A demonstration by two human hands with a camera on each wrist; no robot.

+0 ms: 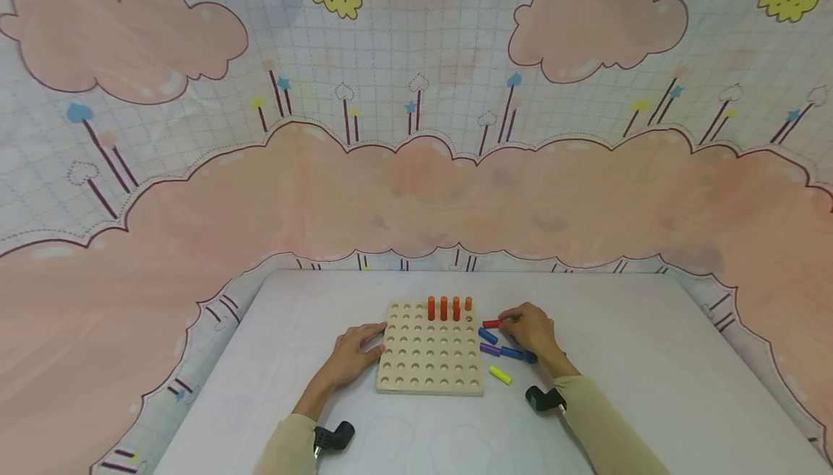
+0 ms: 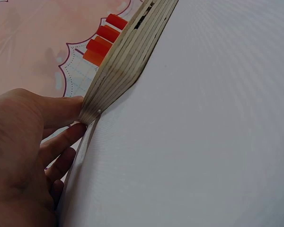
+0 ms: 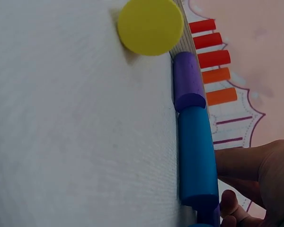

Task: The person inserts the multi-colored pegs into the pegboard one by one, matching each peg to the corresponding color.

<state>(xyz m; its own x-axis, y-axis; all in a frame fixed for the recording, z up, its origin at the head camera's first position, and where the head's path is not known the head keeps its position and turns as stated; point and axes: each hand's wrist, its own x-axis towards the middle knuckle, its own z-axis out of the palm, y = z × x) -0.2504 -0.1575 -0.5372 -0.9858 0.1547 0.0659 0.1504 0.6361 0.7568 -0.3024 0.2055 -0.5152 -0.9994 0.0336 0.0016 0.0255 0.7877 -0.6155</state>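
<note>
A pale wooden pegboard [image 1: 430, 358] with rows of round holes lies on the white table. Several orange pegs [image 1: 468, 304] and three red pegs [image 1: 444, 312] stand upright at its far right part. My left hand [image 1: 351, 352] rests against the board's left edge, finger and thumb spread along it. In the left wrist view, its fingertips touch the board's side [image 2: 118, 71]. Beside the board's right edge, my right hand [image 1: 532, 329] pinches the right end of a lying red peg [image 1: 492, 324]. Its fingertips are partly hidden behind a blue peg [image 3: 197, 158] in the right wrist view.
Loose blue pegs [image 1: 487, 335], a purple peg [image 1: 490, 350] and a yellow peg [image 1: 500, 375] lie right of the board, close to the right hand. A patterned cloth [image 1: 416, 200] with clouds hangs behind the table. Each wrist wears a black camera [image 1: 545, 398].
</note>
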